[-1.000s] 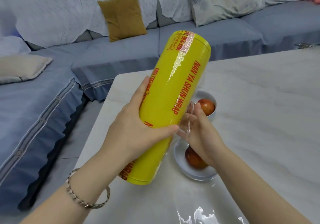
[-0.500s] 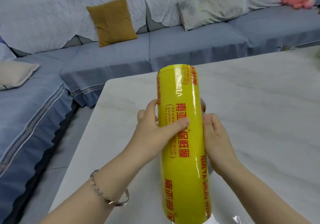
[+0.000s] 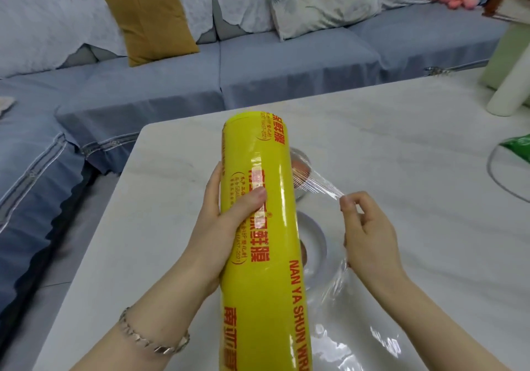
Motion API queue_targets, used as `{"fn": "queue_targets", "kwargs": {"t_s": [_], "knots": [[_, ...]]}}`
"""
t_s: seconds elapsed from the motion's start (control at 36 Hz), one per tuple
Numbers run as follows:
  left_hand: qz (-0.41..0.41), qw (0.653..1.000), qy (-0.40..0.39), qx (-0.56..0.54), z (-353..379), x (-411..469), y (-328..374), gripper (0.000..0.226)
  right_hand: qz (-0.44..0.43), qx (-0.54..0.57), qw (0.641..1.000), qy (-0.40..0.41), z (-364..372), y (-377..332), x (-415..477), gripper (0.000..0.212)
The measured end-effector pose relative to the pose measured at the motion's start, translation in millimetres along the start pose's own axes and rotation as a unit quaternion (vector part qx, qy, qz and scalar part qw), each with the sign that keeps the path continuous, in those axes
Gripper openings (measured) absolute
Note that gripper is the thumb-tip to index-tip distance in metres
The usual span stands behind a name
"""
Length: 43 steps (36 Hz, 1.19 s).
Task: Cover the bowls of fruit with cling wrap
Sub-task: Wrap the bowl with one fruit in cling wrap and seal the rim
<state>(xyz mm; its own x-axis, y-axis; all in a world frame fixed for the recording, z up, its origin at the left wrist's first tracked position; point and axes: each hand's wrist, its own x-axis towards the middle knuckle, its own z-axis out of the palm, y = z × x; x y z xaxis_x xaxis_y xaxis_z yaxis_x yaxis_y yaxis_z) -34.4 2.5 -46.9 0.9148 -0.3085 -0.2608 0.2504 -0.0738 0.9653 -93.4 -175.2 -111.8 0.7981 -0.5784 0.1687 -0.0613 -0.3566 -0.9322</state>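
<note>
My left hand (image 3: 226,221) grips a big yellow roll of cling wrap (image 3: 262,244) with red lettering, held lengthwise above the white table (image 3: 401,147). My right hand (image 3: 367,230) pinches the loose edge of the clear film (image 3: 318,184), drawn out to the right of the roll. Two white bowls of fruit sit under the roll and film: the far bowl (image 3: 304,158) and the near bowl (image 3: 314,244) are each half hidden by the roll, with only slivers of reddish fruit showing.
A crumpled sheet of clear film (image 3: 372,339) lies on the table near the front edge. A white cylinder (image 3: 507,89), a green packet (image 3: 519,147) and a metal ring (image 3: 496,175) sit at the right. A blue-grey sofa (image 3: 286,64) with cushions wraps behind and to the left.
The roll has swung from tilted to lengthwise in front of me. My right hand has left the roll's side and drawn a strip of film out to the right.
</note>
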Motion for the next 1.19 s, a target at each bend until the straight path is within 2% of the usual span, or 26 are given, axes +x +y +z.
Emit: {"fn": "queue_targets", "kwargs": {"t_s": [0.17,0.36,0.47,0.64,0.83,1.0,1.19], "knots": [[0.025,0.987,0.088,0.135,-10,-1,-8,0.106,0.018,-0.023,1.0,0.005,-9,14,1,0.024],[-0.037,0.941,0.119,0.313,-18,12,-17,0.109,0.06,-0.038,0.997,-0.007,2,35,-4,0.023],[-0.052,0.92,0.128,0.366,-16,19,-18,0.116,0.082,-0.025,0.996,-0.009,9,49,-4,0.025],[-0.066,0.908,0.128,0.394,-16,22,-17,0.115,0.131,-0.001,0.991,-0.038,25,64,-11,0.024],[-0.082,0.906,0.134,0.394,-13,24,-15,0.116,0.192,0.052,0.98,-0.027,45,71,-19,0.031],[-0.083,0.906,0.134,0.392,-10,23,-14,0.115,0.215,0.067,0.973,0.041,49,70,-21,0.023],[-0.077,0.908,0.135,0.389,-9,25,-16,0.108,0.201,0.09,0.966,0.139,59,69,-24,0.028]]}}
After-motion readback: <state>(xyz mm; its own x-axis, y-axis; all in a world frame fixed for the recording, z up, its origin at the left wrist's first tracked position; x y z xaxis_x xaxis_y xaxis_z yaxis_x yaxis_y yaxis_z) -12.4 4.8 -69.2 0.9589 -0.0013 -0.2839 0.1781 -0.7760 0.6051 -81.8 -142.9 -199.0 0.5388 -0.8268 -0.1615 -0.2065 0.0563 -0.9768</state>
